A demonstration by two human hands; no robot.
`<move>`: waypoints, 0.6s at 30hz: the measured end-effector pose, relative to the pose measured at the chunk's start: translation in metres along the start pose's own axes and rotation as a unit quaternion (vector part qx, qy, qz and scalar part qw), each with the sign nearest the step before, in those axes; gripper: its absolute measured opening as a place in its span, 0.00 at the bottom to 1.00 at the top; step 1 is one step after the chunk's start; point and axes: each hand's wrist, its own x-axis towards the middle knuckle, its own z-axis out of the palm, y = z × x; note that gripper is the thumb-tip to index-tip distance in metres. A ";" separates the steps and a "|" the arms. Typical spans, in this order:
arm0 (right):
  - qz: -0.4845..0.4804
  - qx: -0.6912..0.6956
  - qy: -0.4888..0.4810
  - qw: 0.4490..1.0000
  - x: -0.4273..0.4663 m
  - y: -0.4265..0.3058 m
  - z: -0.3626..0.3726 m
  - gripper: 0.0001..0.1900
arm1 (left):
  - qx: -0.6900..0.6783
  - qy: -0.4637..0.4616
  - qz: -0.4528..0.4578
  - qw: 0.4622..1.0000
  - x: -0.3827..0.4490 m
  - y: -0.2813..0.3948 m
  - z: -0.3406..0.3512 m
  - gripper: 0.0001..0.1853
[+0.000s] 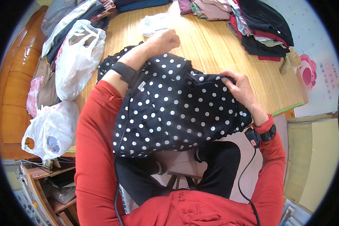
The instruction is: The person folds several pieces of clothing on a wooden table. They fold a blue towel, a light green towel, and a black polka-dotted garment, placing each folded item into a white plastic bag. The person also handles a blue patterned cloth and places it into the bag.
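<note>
A black garment with white polka dots (169,113) lies spread before me, its near part hanging past the bed's edge over my thighs. My right hand (238,89) pinches the garment's upper right edge between thumb and fingers. Reaching across the left part of the cloth, my left hand (165,41) is curled into a fist near the far edge of the garment. No cloth shows in that fist, though its underside is hidden. Just beyond it lies a small folded white cloth (155,24) on the woven mat (209,50).
Folded clothes (267,31) are stacked at the far right, more clothes (206,10) at the back. On the left stand a white plastic bag (76,62) and a second plastic bag (52,130) beside a wooden headboard (14,107). A cable runs from each wrist strap.
</note>
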 end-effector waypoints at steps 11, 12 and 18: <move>-0.077 -0.011 -0.064 0.995 -0.014 0.000 0.011 0.10 | -0.002 -0.262 -0.093 0.961 -0.002 0.019 0.026 0.13; -0.081 -0.016 -0.059 0.995 -0.013 0.001 0.011 0.10 | -0.022 -0.248 -0.076 0.966 -0.003 0.018 0.023 0.12; -0.001 0.029 -0.074 0.997 -0.012 0.015 0.011 0.09 | -0.156 -0.132 -0.112 0.972 -0.008 -0.002 0.009 0.09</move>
